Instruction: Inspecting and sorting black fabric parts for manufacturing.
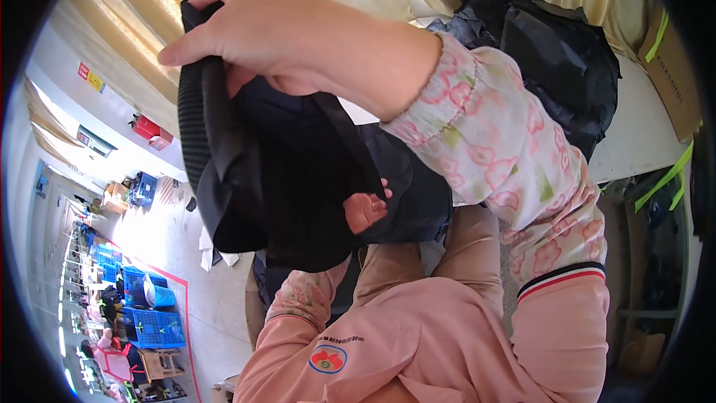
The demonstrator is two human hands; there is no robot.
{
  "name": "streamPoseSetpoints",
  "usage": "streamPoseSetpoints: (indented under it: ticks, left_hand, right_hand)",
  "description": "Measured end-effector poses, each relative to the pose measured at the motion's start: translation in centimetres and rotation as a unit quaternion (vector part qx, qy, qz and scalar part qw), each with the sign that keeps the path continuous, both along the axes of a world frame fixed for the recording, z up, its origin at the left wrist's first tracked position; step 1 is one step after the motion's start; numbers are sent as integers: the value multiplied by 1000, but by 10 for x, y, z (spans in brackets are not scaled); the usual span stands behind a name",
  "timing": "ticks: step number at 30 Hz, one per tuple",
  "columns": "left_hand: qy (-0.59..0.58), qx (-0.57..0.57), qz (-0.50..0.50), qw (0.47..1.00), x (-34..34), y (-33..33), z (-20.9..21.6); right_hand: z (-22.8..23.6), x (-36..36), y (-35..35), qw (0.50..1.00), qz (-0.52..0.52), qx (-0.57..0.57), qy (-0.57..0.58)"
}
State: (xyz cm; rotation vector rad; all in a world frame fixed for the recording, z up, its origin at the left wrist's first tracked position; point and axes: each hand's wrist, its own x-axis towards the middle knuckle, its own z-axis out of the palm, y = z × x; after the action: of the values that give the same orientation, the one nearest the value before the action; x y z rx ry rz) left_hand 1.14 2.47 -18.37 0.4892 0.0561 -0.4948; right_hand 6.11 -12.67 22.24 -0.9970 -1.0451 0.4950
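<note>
High on the left, my right hand (253, 33) pinches the upper edge of a black fabric piece (298, 172), with its thumb and fingers closed around it. The piece hangs down in front of me in a curved, bag-like shape, and a ribbed strip (194, 127) runs along its left side. Near its lower right edge shows part of my left hand (365, 213), with the fingers curled against the black cloth. The rest of that hand is hidden behind the fabric. Another dark cloth part (418, 179) lies over the table edge by my lap.
A heap of black bags or cloth (552, 60) sits on the white table (641, 119) at the back right. A cardboard box (671, 82) stands beside it. Yellow curtains (142, 22) hang behind. Blue crates (153, 325) stand on the floor at far left.
</note>
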Motion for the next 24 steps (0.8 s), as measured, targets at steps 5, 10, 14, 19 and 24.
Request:
streamPoseSetpoints:
  ticks: [5, 10, 14, 19, 24]
  left_hand:
    - [97, -88, -96, 987, -77, 45, -43]
    - [36, -54, 162, 985, -94, 88, 18]
    - [-53, 232, 326, 915, -87, 104, 111]
    - [-65, 413, 340, 842, -47, 162, 90]
    - [6, 786, 288, 547, -48, 207, -25]
  right_hand:
    - [-9, 9, 1, 999, -29, -2, 28]
    - [0, 20, -49, 998, -53, -31, 11]
    - [-67, 57, -79, 992, -116, 30, -37]
    - [-293, 93, -124, 965, -228, -102, 72]
    - [-433, 55, -118, 789, -376, -482, -55]
